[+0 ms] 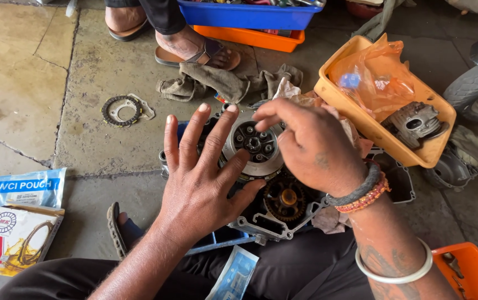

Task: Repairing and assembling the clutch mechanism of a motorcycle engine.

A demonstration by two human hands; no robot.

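silver-grey metal, the clutch assembly (253,145) sits in the engine casing (272,219) on the floor, centre. the left hand (200,178) rests spread on it; the right hand (311,147) fingers pinch at its hub, seemingly seating the plate. next calls for steady alignment.

Yellow tray (328,89) holding cylinder part (414,122); rag (222,80); perhaps gasket (122,109).

Two hands (194,183), three orange trays (333,91), two printed pouches (22,189).
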